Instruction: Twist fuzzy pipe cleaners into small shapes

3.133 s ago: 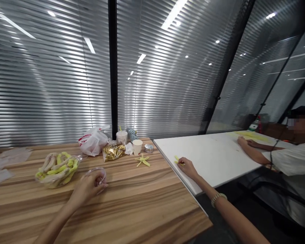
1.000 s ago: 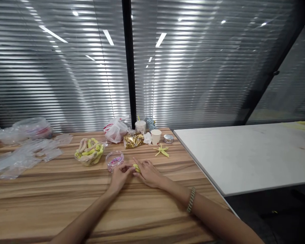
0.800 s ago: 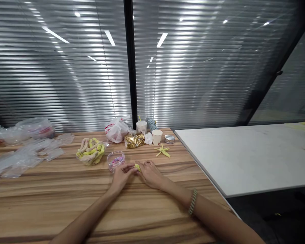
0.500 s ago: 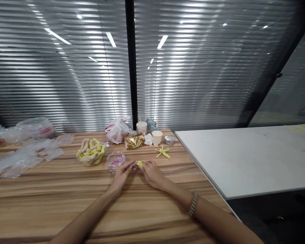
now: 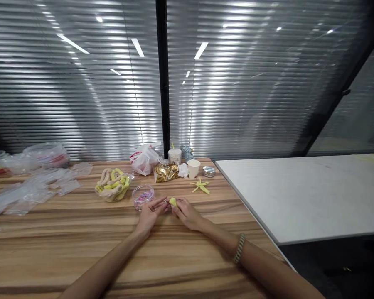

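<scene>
My right hand (image 5: 188, 214) pinches a small yellow piece (image 5: 173, 202), soft-looking and bunched, between thumb and fingers. Close beside it, my left hand (image 5: 148, 214) has its thumb and fingertips pressed together; a tiny pale thing shows there, too small to name. The fingertips of both hands almost meet above the wooden table (image 5: 137, 257). Just behind my left hand stands a clear round tub (image 5: 143, 193) with small pink and purple bits in it. A yellow star-shaped piece with thin arms (image 5: 200, 186) lies beyond my right hand.
A clear bowl (image 5: 112, 185) of yellow and beige strands stands left. Behind are a white plastic bag (image 5: 144, 160), gold packet (image 5: 166, 172), paper cups (image 5: 193, 169) and a round tin (image 5: 208, 171). Clear plastic bags (image 5: 34, 189) spread far left. A white table (image 5: 305, 195) adjoins right.
The fingertips have parted slightly, and the yellow piece is now tipped upward in my right hand. The view has shifted a little; the other things stay in place.
</scene>
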`<state>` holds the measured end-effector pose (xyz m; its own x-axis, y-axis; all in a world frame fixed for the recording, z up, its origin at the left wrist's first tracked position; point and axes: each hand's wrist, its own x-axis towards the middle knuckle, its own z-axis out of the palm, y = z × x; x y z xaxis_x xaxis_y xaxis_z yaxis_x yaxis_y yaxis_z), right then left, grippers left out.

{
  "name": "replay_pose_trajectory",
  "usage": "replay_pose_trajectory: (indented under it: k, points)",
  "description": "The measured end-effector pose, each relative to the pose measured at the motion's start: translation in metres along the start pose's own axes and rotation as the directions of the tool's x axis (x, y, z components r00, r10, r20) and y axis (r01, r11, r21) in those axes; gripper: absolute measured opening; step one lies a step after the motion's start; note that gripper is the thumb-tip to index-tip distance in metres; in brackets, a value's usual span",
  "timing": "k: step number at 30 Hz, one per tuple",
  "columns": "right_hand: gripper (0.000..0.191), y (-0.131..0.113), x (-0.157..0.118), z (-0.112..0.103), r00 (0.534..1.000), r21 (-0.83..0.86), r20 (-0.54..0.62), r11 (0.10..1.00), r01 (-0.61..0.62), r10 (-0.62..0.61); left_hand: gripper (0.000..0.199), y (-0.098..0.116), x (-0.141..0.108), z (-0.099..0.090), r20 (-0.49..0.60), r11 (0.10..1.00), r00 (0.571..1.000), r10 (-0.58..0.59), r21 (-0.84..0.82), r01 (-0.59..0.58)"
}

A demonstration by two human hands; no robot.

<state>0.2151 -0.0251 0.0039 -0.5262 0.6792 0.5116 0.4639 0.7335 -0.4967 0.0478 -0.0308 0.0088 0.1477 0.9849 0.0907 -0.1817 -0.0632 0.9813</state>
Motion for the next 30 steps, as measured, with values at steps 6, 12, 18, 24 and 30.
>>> replay_pose_trajectory:
  k: [6, 12, 18, 24, 30]
  points:
    - [0.056, -0.002, 0.003, 0.003, 0.962, 0.587, 0.174, 0.762, -0.274, 0.212, 0.056, 0.001, 0.001, -0.004, 0.044, 0.984, 0.995, 0.086, 0.151, -0.091]
    - [0.061, -0.002, 0.003, 0.001, 0.932, 0.727, 0.288, 0.583, -0.361, 0.219, 0.053, 0.003, 0.004, -0.013, 0.078, 0.949, 0.988, 0.13, 0.278, -0.146]
    - [0.062, -0.003, 0.002, -0.002, 0.918, 0.734, 0.337, 0.553, -0.394, 0.207, 0.046, 0.004, 0.005, -0.019, 0.106, 0.913, 0.977, 0.185, 0.349, -0.211]
    - [0.061, -0.011, 0.002, -0.003, 0.914, 0.72, 0.35, 0.564, -0.403, 0.206, 0.045, 0.01, 0.004, -0.021, 0.09, 0.893, 0.98, 0.175, 0.405, -0.196]
    - [0.054, -0.001, 0.003, 0.001, 0.937, 0.536, 0.045, 0.784, -0.314, 0.345, 0.075, 0.013, 0.002, -0.013, 0.102, 0.922, 0.979, 0.178, 0.33, -0.202]
